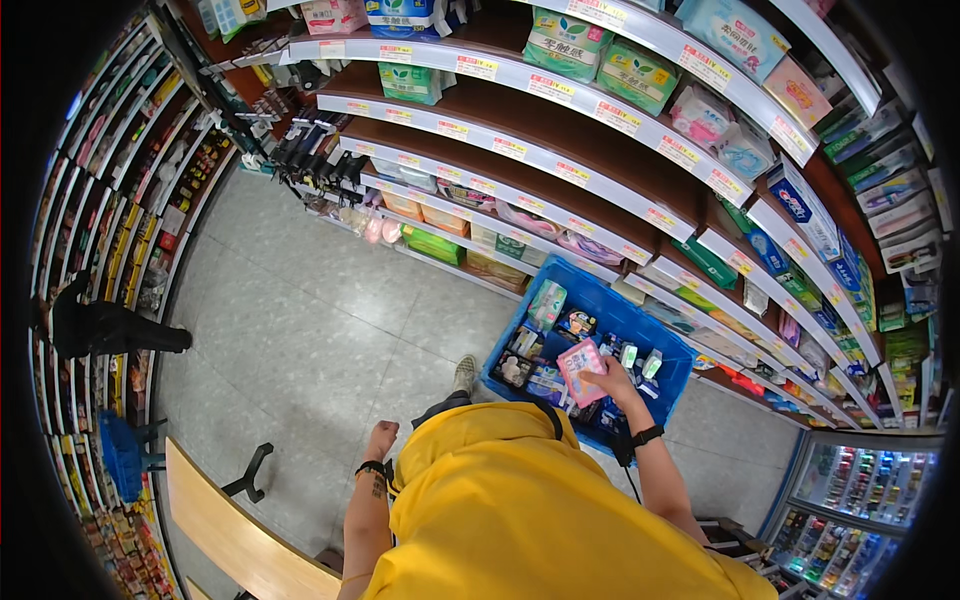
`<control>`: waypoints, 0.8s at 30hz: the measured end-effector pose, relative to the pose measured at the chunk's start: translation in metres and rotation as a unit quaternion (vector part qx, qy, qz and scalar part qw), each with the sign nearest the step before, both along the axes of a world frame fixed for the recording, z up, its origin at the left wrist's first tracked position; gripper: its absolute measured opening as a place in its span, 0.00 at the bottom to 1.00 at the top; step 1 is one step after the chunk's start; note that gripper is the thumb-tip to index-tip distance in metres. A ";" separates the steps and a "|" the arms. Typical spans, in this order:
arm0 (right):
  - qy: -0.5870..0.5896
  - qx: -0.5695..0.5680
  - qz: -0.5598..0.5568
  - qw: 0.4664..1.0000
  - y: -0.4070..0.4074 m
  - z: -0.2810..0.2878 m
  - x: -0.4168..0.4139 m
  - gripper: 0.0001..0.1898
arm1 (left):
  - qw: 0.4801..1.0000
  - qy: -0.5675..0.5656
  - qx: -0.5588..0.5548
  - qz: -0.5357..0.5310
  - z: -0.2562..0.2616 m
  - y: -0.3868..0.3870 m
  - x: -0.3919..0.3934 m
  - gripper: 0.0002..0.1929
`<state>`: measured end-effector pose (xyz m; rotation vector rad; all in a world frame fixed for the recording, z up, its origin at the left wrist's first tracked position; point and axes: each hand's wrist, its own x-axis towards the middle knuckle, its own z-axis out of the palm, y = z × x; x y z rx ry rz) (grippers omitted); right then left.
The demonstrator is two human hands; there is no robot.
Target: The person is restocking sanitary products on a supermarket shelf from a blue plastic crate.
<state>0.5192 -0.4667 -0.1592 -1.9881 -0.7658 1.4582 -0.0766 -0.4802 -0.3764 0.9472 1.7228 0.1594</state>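
Over the blue plastic crate (517, 315), my right hand (619, 382) grips a pink package (581, 373), its thumb lying across the front. Several other packages fill part of the crate, among them a green package (547, 304) in one corner and a blue package (546, 384) beside the pink one. My left hand (385, 439) hangs by my side above the floor, fingers curled, with nothing visible in it. The crate stands against the foot of the store shelving (487, 142), where green packages (566, 45) of sanitary pads sit on an upper tier.
A wooden tabletop (232, 525) lies at lower left, with a blue plastic stool (120, 457) beyond it. Farther left, a person in dark clothes (112, 328) is by stocked shelves (112, 225). A glass-door drinks cooler (855, 480) stands at right.
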 end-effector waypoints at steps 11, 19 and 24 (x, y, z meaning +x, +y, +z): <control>0.041 0.256 0.004 0.966 0.163 0.147 0.038 0.31 | 0.998 -0.012 -0.057 0.033 0.023 -0.032 -0.022 0.18; -0.134 0.375 -0.018 0.917 0.271 0.196 0.049 0.42 | 0.990 -0.032 -0.014 0.135 0.030 -0.037 -0.012 0.18; 0.004 0.412 -0.066 0.909 0.309 0.185 0.053 0.34 | 0.980 -0.076 -0.024 0.185 -0.001 -0.066 -0.017 0.17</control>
